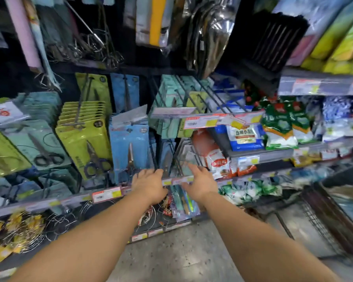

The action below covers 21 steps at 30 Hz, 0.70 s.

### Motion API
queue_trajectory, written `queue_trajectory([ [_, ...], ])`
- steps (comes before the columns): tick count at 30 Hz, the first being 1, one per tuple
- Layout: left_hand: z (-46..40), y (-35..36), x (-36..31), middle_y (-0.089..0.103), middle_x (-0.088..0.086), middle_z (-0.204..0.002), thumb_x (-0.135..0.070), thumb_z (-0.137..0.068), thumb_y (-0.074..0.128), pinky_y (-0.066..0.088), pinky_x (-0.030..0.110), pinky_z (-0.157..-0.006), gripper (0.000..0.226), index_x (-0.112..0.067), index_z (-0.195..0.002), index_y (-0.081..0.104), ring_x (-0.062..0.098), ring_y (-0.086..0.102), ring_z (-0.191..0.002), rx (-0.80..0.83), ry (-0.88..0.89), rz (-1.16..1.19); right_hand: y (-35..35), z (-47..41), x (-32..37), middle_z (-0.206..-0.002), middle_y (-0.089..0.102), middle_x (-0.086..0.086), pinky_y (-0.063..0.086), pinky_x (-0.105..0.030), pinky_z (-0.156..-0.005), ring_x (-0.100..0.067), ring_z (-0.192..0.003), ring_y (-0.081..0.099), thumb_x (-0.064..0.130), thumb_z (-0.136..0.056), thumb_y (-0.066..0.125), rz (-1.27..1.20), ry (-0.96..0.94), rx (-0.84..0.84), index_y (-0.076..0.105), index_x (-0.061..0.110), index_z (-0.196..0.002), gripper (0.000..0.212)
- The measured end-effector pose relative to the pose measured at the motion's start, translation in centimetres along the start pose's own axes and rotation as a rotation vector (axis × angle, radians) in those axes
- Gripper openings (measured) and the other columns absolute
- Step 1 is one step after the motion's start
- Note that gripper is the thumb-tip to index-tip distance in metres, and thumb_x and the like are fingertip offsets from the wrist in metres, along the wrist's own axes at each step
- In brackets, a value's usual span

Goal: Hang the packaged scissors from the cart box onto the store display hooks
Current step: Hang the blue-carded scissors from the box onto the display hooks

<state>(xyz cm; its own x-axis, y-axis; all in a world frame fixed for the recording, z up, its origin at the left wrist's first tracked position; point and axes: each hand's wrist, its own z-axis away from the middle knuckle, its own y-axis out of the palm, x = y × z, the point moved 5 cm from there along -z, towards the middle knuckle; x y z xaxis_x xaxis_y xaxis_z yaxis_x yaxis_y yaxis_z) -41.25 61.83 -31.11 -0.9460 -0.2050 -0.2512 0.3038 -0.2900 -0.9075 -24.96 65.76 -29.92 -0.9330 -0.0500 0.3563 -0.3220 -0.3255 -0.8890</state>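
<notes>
L hand [149,185]: reaching fwd to the display, back of hand up, fingers curled down over the front ends of the dark hooks [153,157]; fingertips hidden, can't tell if they hold anything.
R hand [200,181]: reaching fwd beside the L, fingers fairly straight, tips against a teal pkg [186,169] at the hook row; grip not clear, motion blur.
Price strip [176,181]: runs between the two hands, both touching or just over it.
Blue scissors pkgs [129,147]: hang in a stack just left of the L hand.
Yellow-green scissors pkgs [84,139]: next stack left, hook thru the top holes.
Teal scissors pkgs [39,147]: further left, tilted.
Upper hooks [194,94]: hold more teal pkgs, above the hands.
Food bags [244,137]: on shelves to the right.
Cart [324,220]: wire side at lower right, blurred; box inside not readable.
Floor [181,251]: speckled grey, under the forearms.
</notes>
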Motion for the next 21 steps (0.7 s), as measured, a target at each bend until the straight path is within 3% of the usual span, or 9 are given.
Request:
queue_trajectory([
  [8, -1.7, 0.2, -14.5, 0.017, 0.005, -0.162, -0.052, -0.088, 0.055, 0.013, 0.050, -0.119, 0.079, -0.025, -0.154, 0.019, 0.030, 0.012, -0.148, 0.022, 0.169, -0.162, -5.8, 2.1, -12.8, -0.158, 0.021, -0.007, 0.024, -0.046, -0.116, -0.029, -0.146, 0.016, 0.048, -0.087, 0.059, 0.013, 0.129, -0.102, 0.019, 0.036, -0.150, 0.076],
  [15, -2.1, 2.6, -33.9, 0.021, 0.008, -0.160, -0.057, -0.085, 0.054, 0.016, 0.049, -0.118, 0.078, -0.027, -0.151, 0.024, 0.032, 0.018, -0.146, -0.026, 0.344, -0.208, -14.2, 5.2, -29.4, -0.157, 0.024, -0.008, 0.029, -0.046, -0.114, -0.030, -0.144, 0.022, 0.051, -0.089, 0.056, 0.080, 0.258, -0.225, 0.020, 0.032, -0.151, 0.074],
  [19, -1.8, 4.0, -44.5, 0.035, 0.008, -0.151, -0.059, -0.084, 0.056, 0.024, 0.049, -0.115, 0.076, -0.025, -0.147, 0.029, 0.033, 0.031, -0.140, -0.048, 0.458, -0.224, -18.1, 7.6, -38.3, -0.157, 0.023, -0.008, 0.029, -0.048, -0.114, -0.029, -0.145, 0.021, 0.053, -0.088, 0.056, 0.035, 0.361, -0.237, 0.018, 0.033, -0.151, 0.076],
  [21, -1.4, 5.1, -48.9, 0.029, 0.008, -0.156, -0.060, -0.084, 0.055, 0.021, 0.048, -0.117, 0.080, -0.026, -0.150, 0.026, 0.032, 0.025, -0.143, -0.027, 0.503, -0.241, -19.4, 9.0, -42.1, -0.157, 0.025, -0.007, 0.029, -0.047, -0.114, -0.029, -0.145, 0.022, 0.053, -0.088, 0.056, 0.017, 0.410, -0.260, 0.020, 0.034, -0.151, 0.075],
])
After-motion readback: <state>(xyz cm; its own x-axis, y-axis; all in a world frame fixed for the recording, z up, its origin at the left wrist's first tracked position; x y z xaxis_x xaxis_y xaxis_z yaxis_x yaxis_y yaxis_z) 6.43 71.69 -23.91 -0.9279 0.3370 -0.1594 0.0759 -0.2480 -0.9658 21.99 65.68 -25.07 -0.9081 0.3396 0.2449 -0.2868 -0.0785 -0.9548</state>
